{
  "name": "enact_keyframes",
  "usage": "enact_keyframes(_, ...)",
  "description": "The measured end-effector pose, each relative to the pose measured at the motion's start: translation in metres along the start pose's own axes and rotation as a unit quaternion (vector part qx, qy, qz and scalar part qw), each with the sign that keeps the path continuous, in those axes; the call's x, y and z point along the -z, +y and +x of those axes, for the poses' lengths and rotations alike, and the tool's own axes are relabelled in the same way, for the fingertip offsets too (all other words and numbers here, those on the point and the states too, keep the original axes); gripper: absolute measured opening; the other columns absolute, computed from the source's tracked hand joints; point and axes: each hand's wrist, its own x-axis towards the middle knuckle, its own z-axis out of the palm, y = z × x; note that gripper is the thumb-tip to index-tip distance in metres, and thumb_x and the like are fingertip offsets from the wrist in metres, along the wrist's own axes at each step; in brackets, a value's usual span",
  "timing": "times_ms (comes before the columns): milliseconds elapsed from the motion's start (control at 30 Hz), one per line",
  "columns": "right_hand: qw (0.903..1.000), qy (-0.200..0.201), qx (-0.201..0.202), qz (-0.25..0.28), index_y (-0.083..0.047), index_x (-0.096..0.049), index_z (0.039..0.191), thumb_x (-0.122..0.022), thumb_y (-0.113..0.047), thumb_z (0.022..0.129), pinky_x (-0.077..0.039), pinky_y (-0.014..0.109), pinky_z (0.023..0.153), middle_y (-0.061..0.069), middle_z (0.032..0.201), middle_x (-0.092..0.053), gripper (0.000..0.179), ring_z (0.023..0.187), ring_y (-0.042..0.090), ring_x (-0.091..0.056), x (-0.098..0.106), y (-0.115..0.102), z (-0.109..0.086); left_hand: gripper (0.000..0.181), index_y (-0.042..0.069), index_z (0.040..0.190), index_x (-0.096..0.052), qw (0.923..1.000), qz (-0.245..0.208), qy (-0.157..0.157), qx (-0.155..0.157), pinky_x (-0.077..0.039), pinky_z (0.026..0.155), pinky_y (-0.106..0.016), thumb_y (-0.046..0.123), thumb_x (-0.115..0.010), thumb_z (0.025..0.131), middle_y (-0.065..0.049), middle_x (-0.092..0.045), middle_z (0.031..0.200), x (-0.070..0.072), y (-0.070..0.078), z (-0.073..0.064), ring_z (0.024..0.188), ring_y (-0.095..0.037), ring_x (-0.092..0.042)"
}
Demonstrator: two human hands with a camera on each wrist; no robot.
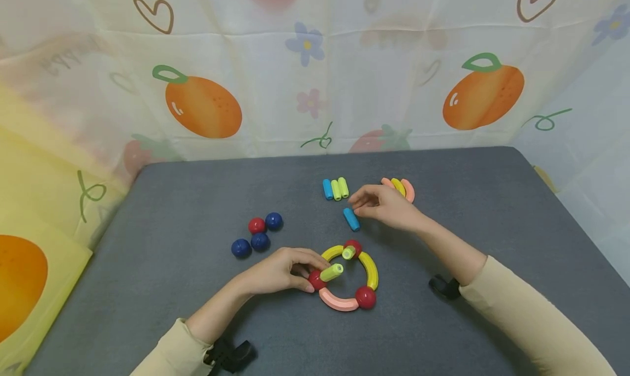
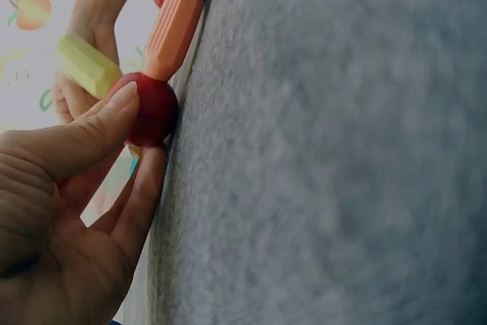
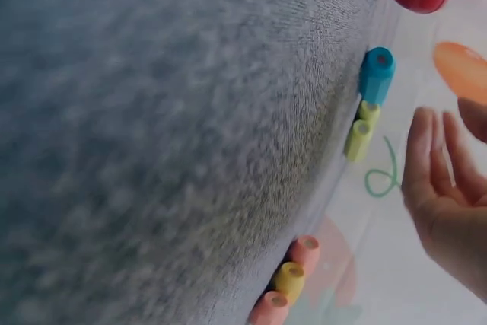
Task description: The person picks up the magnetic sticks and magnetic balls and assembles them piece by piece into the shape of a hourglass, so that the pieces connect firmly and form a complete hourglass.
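My left hand (image 1: 285, 271) pinches a red ball (image 1: 316, 280) between thumb and fingers. That ball belongs to a ring of red balls joined by two yellow curved sticks (image 1: 371, 271) and one pink curved stick (image 1: 338, 300). A light green stick (image 1: 332, 272) rises at a tilt from the held ball; a second green stick (image 1: 348, 252) stands on the far red ball (image 1: 353, 247). My right hand (image 1: 386, 205) hovers with loosely bent fingers and nothing between them. Just below its fingertips a blue stick (image 1: 351, 219) lies on the table.
Beyond the right hand lie a blue stick (image 1: 327, 189) and two green sticks (image 1: 339, 188). Pink and yellow curved sticks (image 1: 407, 190) are partly hidden behind that hand. To the left sit three blue balls (image 1: 260, 242) and a red ball (image 1: 256, 225) on the grey table (image 1: 187, 212).
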Motion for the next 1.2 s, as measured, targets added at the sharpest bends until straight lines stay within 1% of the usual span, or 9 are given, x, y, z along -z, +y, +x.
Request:
enact_keyframes(100, 0.9992, 0.014, -0.029, -0.023, -0.001, -0.064, 0.12, -0.064, -0.012, 0.094, -0.057, 0.032, 0.084, 0.014, 0.111, -0.069, 0.028, 0.099, 0.022, -0.067, -0.004, 0.002, 0.006, 0.038, 0.013, 0.122, -0.069, 0.9998, -0.014, -0.013, -0.003, -0.056, 0.087, -0.019, 0.006, -0.074, 0.085, -0.008, -0.066, 0.129, 0.003, -0.003, 0.0, 0.103, -0.005, -0.063)
enact_keyframes(267, 0.9967, 0.001, -0.059, -0.056, -0.004, -0.06, 0.124, -0.065, -0.019, 0.094, -0.055, 0.029, 0.08, 0.013, 0.115, -0.066, 0.034, 0.101, 0.023, -0.064, -0.01, 0.004, 0.012, 0.037, 0.011, 0.118, -0.071, 0.9997, -0.022, -0.006, -0.01, -0.058, 0.083, -0.021, 0.006, -0.078, 0.082, -0.011, -0.067, 0.124, 0.002, -0.005, -0.001, 0.094, -0.004, -0.066)
enact_keyframes(467, 0.9931, -0.01, -0.053, -0.104, -0.003, -0.058, 0.125, -0.068, -0.024, 0.093, -0.054, 0.029, 0.077, 0.014, 0.115, -0.066, 0.04, 0.098, 0.022, -0.065, -0.02, 0.002, 0.014, 0.032, 0.01, 0.107, -0.072, 0.9997, -0.007, 0.011, -0.019, -0.06, 0.075, -0.023, 0.007, -0.083, 0.077, -0.01, -0.068, 0.111, 0.0, -0.004, 0.0, 0.08, -0.005, -0.065)
enact_keyframes(633, 0.9892, 0.003, -0.044, -0.14, -0.001, -0.059, 0.124, -0.071, -0.023, 0.091, -0.054, 0.029, 0.076, 0.014, 0.11, -0.066, 0.042, 0.09, 0.019, -0.065, -0.027, 0.002, 0.017, 0.03, 0.012, 0.101, -0.072, 0.9994, 0.016, 0.019, -0.023, -0.06, 0.073, -0.023, 0.009, -0.085, 0.074, -0.007, -0.068, 0.103, -0.002, 0.0, 0.001, 0.077, -0.005, -0.064)
enact_keyframes(733, 0.9875, 0.014, -0.04, -0.152, -0.001, -0.06, 0.121, -0.074, -0.02, 0.089, -0.053, 0.027, 0.073, 0.013, 0.104, -0.066, 0.04, 0.085, 0.018, -0.063, -0.029, 0.002, 0.018, 0.03, 0.012, 0.1, -0.072, 0.9992, 0.024, 0.023, -0.021, -0.059, 0.073, -0.022, 0.009, -0.086, 0.073, -0.007, -0.068, 0.105, -0.002, 0.001, 0.0, 0.078, -0.006, -0.064)
enact_keyframes(833, 0.986, 0.017, -0.032, -0.163, 0.001, -0.062, 0.118, -0.074, -0.017, 0.088, -0.051, 0.025, 0.068, 0.012, 0.099, -0.066, 0.037, 0.08, 0.017, -0.062, -0.03, 0.002, 0.018, 0.031, 0.011, 0.102, -0.072, 0.9992, 0.028, 0.021, -0.018, -0.06, 0.073, -0.022, 0.009, -0.085, 0.074, -0.007, -0.067, 0.114, -0.002, 0.002, 0.0, 0.08, -0.006, -0.064)
enact_keyframes(1000, 0.9838, 0.012, -0.03, -0.176, 0.001, -0.065, 0.116, -0.071, -0.012, 0.089, -0.053, 0.026, 0.07, 0.014, 0.099, -0.071, 0.031, 0.083, 0.018, -0.066, -0.028, 0.002, 0.017, 0.031, 0.008, 0.109, -0.073, 0.9996, 0.027, 0.009, -0.007, -0.059, 0.074, -0.022, 0.006, -0.08, 0.079, -0.009, -0.063, 0.132, 0.001, 0.002, -0.001, 0.084, -0.004, -0.066)
enact_keyframes(1100, 0.984, 0.009, -0.034, -0.175, 0.001, -0.067, 0.115, -0.068, -0.012, 0.09, -0.054, 0.027, 0.072, 0.014, 0.1, -0.072, 0.029, 0.084, 0.018, -0.067, -0.027, 0.003, 0.017, 0.03, 0.007, 0.111, -0.073, 0.9994, 0.033, 0.004, -0.007, -0.058, 0.075, -0.021, 0.005, -0.078, 0.081, -0.01, -0.062, 0.135, 0.003, 0.001, -0.001, 0.085, -0.003, -0.065)
enact_keyframes(1200, 0.9852, 0.007, -0.034, -0.168, 0.0, -0.069, 0.113, -0.067, -0.012, 0.09, -0.053, 0.026, 0.071, 0.012, 0.099, -0.072, 0.026, 0.081, 0.016, -0.066, -0.025, 0.003, 0.016, 0.027, 0.008, 0.109, -0.074, 0.9985, 0.051, 0.001, -0.019, -0.058, 0.075, -0.02, 0.008, -0.078, 0.082, -0.009, -0.063, 0.132, 0.004, 0.0, -0.001, 0.085, -0.004, -0.065)
